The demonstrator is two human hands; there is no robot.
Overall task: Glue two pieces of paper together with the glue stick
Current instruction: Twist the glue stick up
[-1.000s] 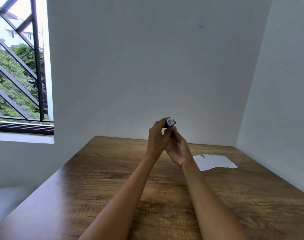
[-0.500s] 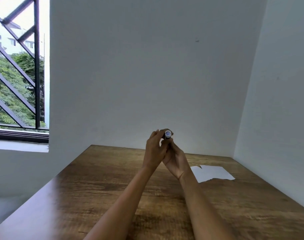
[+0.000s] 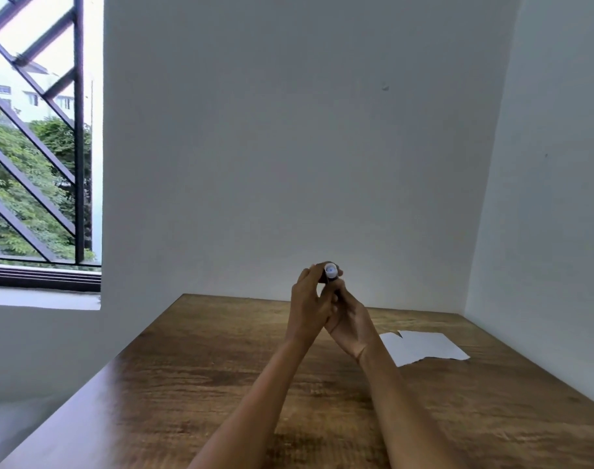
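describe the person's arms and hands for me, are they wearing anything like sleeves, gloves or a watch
Both forearms are bare along all of their visible length: no sleeves show. The left hand and right hand have no gloves. No watch, bracelet or ring is visible on the sides facing the camera. The fingers are partly hidden behind each other.

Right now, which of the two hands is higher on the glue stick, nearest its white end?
The left hand: its fingers curl beside the glue stick's white end; the right hand grips lower.
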